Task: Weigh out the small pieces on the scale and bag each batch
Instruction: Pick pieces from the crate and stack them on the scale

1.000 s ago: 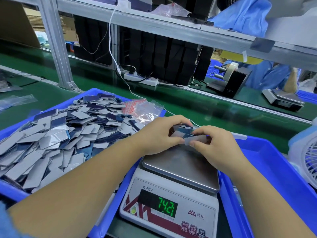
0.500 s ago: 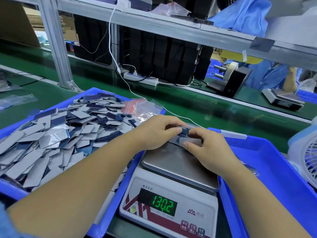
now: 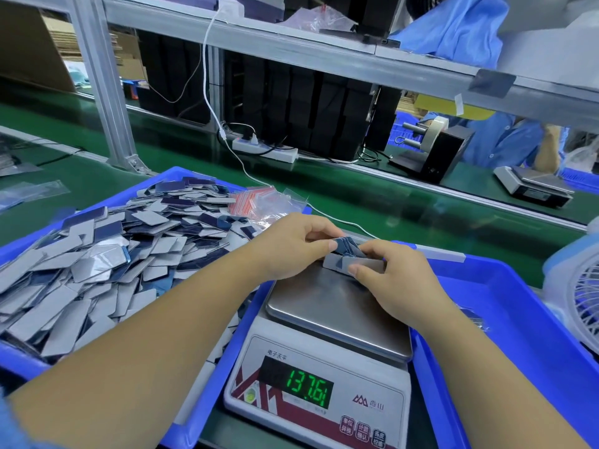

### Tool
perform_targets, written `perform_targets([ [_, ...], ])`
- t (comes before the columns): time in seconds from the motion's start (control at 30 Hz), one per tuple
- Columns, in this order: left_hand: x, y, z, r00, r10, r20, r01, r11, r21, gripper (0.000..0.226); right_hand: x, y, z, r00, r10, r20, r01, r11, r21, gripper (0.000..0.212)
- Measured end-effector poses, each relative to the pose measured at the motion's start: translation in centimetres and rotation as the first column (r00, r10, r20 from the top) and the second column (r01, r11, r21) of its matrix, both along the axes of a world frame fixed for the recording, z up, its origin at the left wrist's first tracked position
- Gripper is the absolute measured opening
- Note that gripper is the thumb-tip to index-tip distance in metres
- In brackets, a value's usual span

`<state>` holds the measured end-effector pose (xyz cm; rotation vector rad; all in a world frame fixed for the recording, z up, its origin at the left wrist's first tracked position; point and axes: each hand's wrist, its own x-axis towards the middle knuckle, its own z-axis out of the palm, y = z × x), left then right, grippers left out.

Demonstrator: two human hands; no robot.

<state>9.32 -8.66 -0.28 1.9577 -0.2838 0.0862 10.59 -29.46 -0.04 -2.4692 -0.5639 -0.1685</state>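
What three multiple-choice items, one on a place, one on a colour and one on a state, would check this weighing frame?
1. Where does the batch of small pieces held by both hands sit?
A. on the far edge of the scale platform
B. in the right blue tray
C. on the shelf

2. What colour are the digits on the scale display?
A. red
B. green
C. white

3. What is the left hand doing?
A. resting flat on the pile
B. hanging idle
C. pinching the batch together with the right hand

Answers:
1 A, the pieces rest on the steel scale platform at its far rim.
2 B, the lit number glows green.
3 C, thumbs and fingers of both hands close on the stack from either side.
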Motion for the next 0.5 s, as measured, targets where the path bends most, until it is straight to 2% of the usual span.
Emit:
perform_targets([
  [0.07,0.08,0.21,0.06,0.996,0.072,0.047,-0.079,0.985,0.157,0.017,0.04,-0.02,-0.03,1.000,-0.007,0.002,0.007,1.000,-0.001,0.010],
  [0.13,0.12,0.64,0.14,0.989,0.133,0.062,-0.145,0.952,0.270,0.020,0.04,0.03,-0.08,1.000,-0.010,0.010,0.010,1.000,0.002,0.012],
  [0.27,0.14,1.01,0.17,0.998,0.038,0.057,-0.060,0.880,0.471,0.018,-0.01,0.15,-0.23,1.000,-0.022,0.015,0.023,0.996,-0.086,0.033],
  [0.33,0.01,0.91,0.25,1.000,-0.013,0.023,0.000,0.868,0.497,0.021,0.00,0.18,-0.11,1.000,-0.025,0.017,0.027,0.995,-0.098,0.031],
  [0.4,0.00,0.77,0.30,0.999,-0.044,0.003,0.037,0.865,0.500,0.029,0.07,0.22,-0.05,1.000,-0.015,0.024,0.017,0.994,-0.104,0.019],
  [0.5,-0.13,0.57,0.30,0.999,-0.049,0.020,0.035,0.890,0.455,0.040,0.11,0.24,-0.03,0.999,-0.005,0.041,0.008,0.996,-0.091,0.010],
])
